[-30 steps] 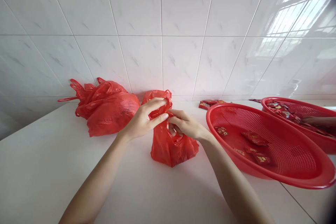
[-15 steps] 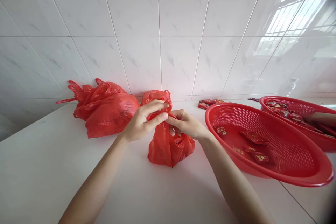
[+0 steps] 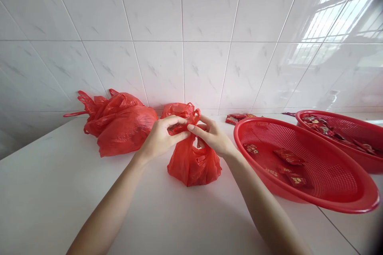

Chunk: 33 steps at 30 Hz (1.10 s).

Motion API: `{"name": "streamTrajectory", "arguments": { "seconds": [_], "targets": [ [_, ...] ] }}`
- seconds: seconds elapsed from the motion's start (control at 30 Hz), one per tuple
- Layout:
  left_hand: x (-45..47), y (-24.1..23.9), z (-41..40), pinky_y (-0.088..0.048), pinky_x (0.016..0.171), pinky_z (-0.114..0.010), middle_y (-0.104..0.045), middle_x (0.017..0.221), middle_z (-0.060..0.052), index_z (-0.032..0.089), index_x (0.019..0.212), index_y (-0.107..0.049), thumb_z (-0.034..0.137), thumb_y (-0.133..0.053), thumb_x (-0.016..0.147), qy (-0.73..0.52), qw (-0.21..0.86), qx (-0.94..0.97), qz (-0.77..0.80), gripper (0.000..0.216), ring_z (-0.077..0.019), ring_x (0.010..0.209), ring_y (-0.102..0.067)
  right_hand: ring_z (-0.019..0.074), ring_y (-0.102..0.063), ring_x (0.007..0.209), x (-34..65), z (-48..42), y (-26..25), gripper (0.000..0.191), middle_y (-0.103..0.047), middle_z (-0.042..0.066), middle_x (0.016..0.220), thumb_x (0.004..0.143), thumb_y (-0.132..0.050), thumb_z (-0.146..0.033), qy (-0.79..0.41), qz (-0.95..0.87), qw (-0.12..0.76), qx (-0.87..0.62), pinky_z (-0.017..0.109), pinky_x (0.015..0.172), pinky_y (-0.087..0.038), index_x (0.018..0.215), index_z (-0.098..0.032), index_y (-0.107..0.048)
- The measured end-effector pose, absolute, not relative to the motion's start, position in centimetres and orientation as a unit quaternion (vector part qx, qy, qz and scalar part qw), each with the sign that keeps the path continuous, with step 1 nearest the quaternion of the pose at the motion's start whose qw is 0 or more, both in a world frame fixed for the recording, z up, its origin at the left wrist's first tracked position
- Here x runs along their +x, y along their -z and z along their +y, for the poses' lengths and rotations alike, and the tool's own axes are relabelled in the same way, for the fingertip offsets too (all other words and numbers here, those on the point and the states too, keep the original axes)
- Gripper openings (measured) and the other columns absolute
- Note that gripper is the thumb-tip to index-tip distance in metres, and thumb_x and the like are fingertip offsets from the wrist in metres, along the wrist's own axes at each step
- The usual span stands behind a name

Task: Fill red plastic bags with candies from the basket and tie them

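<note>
In the middle of the white table, a red plastic bag (image 3: 196, 166) stands upright with a bulging lower part; what it contains is hidden. Its gathered top is between my two hands. My left hand (image 3: 163, 135) pinches the twisted plastic from the left, thumb and fingers pressed together. From the right, my right hand (image 3: 214, 135) closes on the bag's neck, its thumb tip close to the left fingertips. A loop of the bag's handle sticks up above the fingers. Another piece of red plastic bag (image 3: 176, 108) shows just behind my left hand.
Filled red plastic bags (image 3: 127, 125) lie at the left by the tiled wall. At the right stands a red perforated basket (image 3: 332, 159) with several small red packets. Behind it is a second red basket (image 3: 368, 125) with more packets. Loose packets (image 3: 239, 118) lie near the wall.
My right hand has shifted its grip, with the thumb now higher and the fingers behind the bag's neck. The bag's lower part looks rounder. Another person's hand has left the far basket.
</note>
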<state>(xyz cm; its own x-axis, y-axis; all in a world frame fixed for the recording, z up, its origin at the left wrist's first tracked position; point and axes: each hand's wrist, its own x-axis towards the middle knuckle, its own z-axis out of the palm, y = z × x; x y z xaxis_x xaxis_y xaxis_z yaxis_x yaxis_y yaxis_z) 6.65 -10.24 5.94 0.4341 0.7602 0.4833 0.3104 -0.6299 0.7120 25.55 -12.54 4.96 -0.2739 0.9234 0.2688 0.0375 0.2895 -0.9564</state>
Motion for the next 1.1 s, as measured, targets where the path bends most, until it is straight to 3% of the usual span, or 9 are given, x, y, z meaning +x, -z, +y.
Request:
{"name": "streamTrajectory", "arguments": {
  "seconds": [0.07,0.2,0.3,0.4,0.57,0.67,0.87,1.0,1.1],
  "targets": [
    [6.7,-6.0,-10.3,-0.051,0.087,-0.032,-0.071,0.104,-0.004,0.021,0.105,-0.072,0.032,-0.069,0.085,-0.405,0.285,0.804,0.329,0.023,-0.021,0.1,-0.065,0.0081,-0.05,0.048,25.4,-12.6,-5.0,0.039,-0.055,-0.005,0.065,0.086,-0.065,-0.052,-0.455,-0.658,0.48,-0.359,0.022,0.047,-0.043,0.109,-0.021,-0.06],
    [6.5,-6.1,-9.9,-0.052,0.087,-0.034,-0.072,0.103,-0.006,0.019,0.102,-0.073,0.037,-0.072,0.083,-0.431,0.313,0.78,0.327,0.026,-0.0213,0.097,-0.065,0.0085,-0.048,0.042,25.3,-12.3,-4.6,0.037,-0.05,-0.005,0.056,0.089,-0.059,-0.056,-0.445,-0.632,0.507,-0.381,0.022,0.041,-0.04,0.09,-0.019,-0.061],
    [6.3,-6.1,-9.7,-0.053,0.084,-0.034,-0.072,0.098,-0.007,0.017,0.096,-0.072,0.038,-0.072,0.083,-0.475,0.315,0.752,0.329,0.025,-0.0213,0.094,-0.066,0.0091,-0.05,0.042,25.2,-12.0,-4.3,0.038,-0.053,-0.004,0.058,0.087,-0.06,-0.057,-0.464,-0.606,0.514,-0.391,0.023,0.04,-0.041,0.088,-0.018,-0.059],
    [6.6,-5.9,-10.1,-0.054,0.083,-0.032,-0.07,0.099,-0.006,0.018,0.095,-0.07,0.036,-0.07,0.084,-0.478,0.284,0.762,0.332,0.021,-0.0207,0.097,-0.065,0.0089,-0.05,0.04,25.1,-11.8,-4.3,0.038,-0.054,-0.004,0.059,0.086,-0.062,-0.056,-0.455,-0.59,0.525,-0.411,0.022,0.037,-0.039,0.085,-0.018,-0.058],
    [7.8,-5.4,-11.2,-0.054,0.085,-0.033,-0.067,0.11,-0.004,0.022,0.105,-0.065,0.036,-0.075,0.078,-0.418,0.207,0.818,0.337,0.032,-0.0218,0.104,-0.063,0.0089,-0.05,0.038,25.0,-11.8,-4.3,0.038,-0.052,-0.005,0.056,0.084,-0.064,-0.055,-0.437,-0.583,0.532,-0.431,0.022,0.036,-0.038,0.08,-0.018,-0.056],
    [8.2,-5.1,-11.2,-0.052,0.09,-0.033,-0.07,0.104,-0.004,0.02,0.1,-0.065,0.031,-0.063,0.089,-0.43,0.205,0.817,0.323,0.016,-0.0194,0.099,-0.065,0.0082,-0.049,0.04,25.3,-11.8,-4.5,0.041,-0.053,-0.004,0.057,0.088,-0.059,-0.058,-0.439,-0.596,0.523,-0.422,0.022,0.039,-0.04,0.082,-0.017,-0.058],
    [7.7,-4.7,-10.1,-0.049,0.095,-0.035,-0.07,0.115,-0.007,0.02,0.11,-0.069,0.029,-0.054,0.093,-0.438,0.229,0.793,0.356,0.025,-0.0228,0.107,-0.064,0.0114,-0.055,0.063,26.9,-11.5,-4.8,0.032,-0.06,-0.002,0.073,0.077,-0.075,-0.038,-0.436,-0.703,0.421,-0.372,0.026,0.06,-0.047,0.098,-0.017,-0.061],
    [7.4,-4.7,-9.4,-0.048,0.084,-0.033,-0.07,0.095,-0.003,0.019,0.093,-0.07,0.028,-0.049,0.091,-0.396,0.303,0.783,0.372,0.023,-0.0203,0.088,-0.063,0.0142,-0.057,0.073,27.3,-11.4,-4.4,0.025,-0.063,0.0,0.079,0.079,-0.064,-0.017,-0.25,-0.771,0.407,-0.42,0.03,0.071,-0.047,0.103,-0.019,-0.066],
    [7.3,-4.8,-8.9,-0.038,0.063,-0.028,-0.056,0.066,0.001,0.019,0.066,-0.059,0.023,-0.047,0.085,-0.344,0.368,0.781,0.368,0.023,-0.0146,0.064,-0.049,0.0149,-0.059,0.082,26.9,-11.5,-4.2,0.025,-0.065,0.003,0.095,0.079,-0.052,-0.008,-0.174,-0.794,0.422,-0.4,0.029,0.076,-0.046,0.095,-0.02,-0.066]
  ]
}}
